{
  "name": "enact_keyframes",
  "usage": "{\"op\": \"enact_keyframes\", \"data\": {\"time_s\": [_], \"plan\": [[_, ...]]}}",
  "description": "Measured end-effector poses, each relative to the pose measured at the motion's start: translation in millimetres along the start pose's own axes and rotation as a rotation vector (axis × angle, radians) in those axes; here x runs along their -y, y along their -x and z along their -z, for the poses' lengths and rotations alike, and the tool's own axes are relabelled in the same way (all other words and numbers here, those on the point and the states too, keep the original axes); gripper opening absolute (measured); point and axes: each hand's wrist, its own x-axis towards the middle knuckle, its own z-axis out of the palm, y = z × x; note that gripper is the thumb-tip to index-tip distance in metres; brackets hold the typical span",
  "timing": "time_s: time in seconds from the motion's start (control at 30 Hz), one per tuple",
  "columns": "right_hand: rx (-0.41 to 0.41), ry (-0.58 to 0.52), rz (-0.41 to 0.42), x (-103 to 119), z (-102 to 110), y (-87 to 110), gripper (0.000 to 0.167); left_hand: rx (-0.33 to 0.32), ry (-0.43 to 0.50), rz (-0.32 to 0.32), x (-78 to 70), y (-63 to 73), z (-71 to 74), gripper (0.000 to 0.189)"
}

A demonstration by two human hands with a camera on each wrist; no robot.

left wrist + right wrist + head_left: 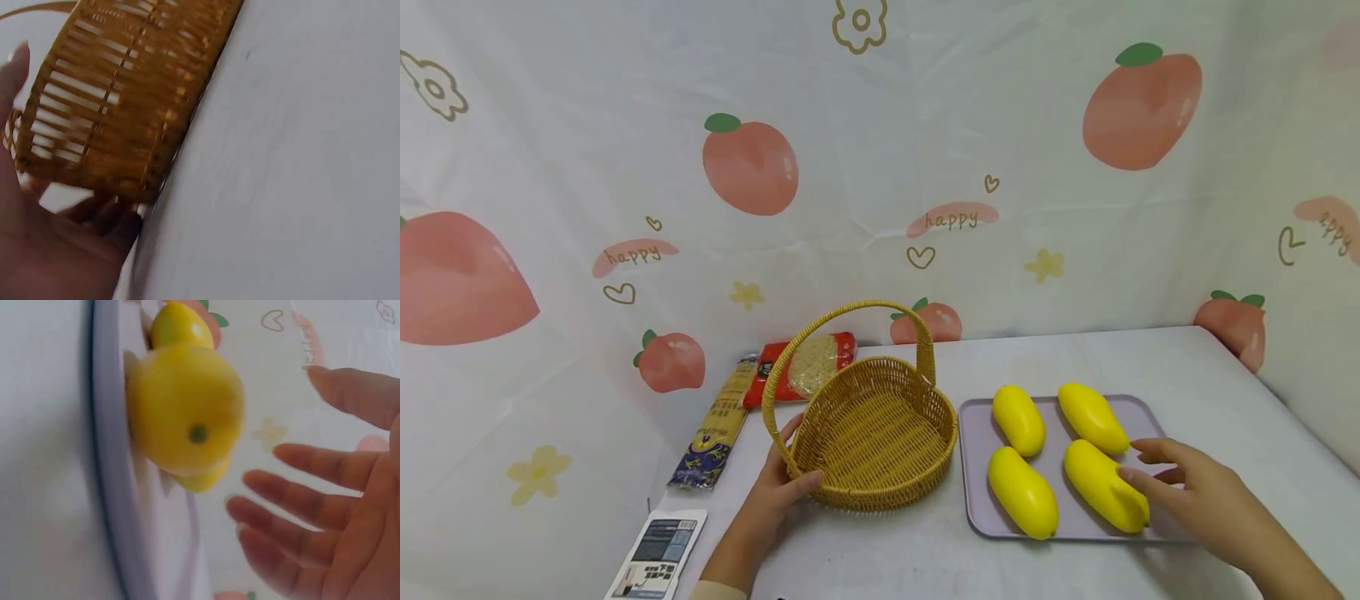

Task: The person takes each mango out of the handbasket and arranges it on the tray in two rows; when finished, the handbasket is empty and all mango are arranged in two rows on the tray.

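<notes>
A round wicker basket (880, 442) with a tall arched handle stands left of centre in the head view, its inside bare. My left hand (778, 483) grips its left side, thumb over the rim and fingers behind; the left wrist view shows the fingers (103, 215) at the basket's lower edge. Several yellow mangoes (1101, 483) lie on a pale purple tray (973, 500) to the right. Beside the near right mango, my right hand (1202, 496) hovers with fingers spread. In the right wrist view a gap shows between that hand and the closest mango (181, 406).
Behind the basket lies a red food packet (842, 350). A long gold and blue packet (718, 425) runs along the table's left side, with a white printed packet (658, 554) nearer me. A patterned cloth (865, 150) hangs behind the white table (925, 550).
</notes>
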Motion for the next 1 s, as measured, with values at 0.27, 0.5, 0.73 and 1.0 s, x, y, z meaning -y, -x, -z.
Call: {"op": "enact_keyframes", "data": {"time_s": [0.27,0.5,0.73,1.0], "plan": [[-0.142,0.045,0.220,4,17,-0.1,0.057,0.099,-0.109,-0.159,-17.3,5.9,35.7,0.055],[-0.159,0.084,0.409,19,34,-17.3,0.062,0.014,-0.389,-0.125,-51.1,-4.7,58.2,0.053],[-0.087,0.347,0.384,40,54,-36.0,0.073,0.005,-0.846,-0.147,-87.0,-19.1,67.3,0.069],[-0.030,0.502,0.320,48,65,-45.8,0.081,-0.019,-1.132,-0.137,-103.8,-29.9,60.6,0.090]]}}
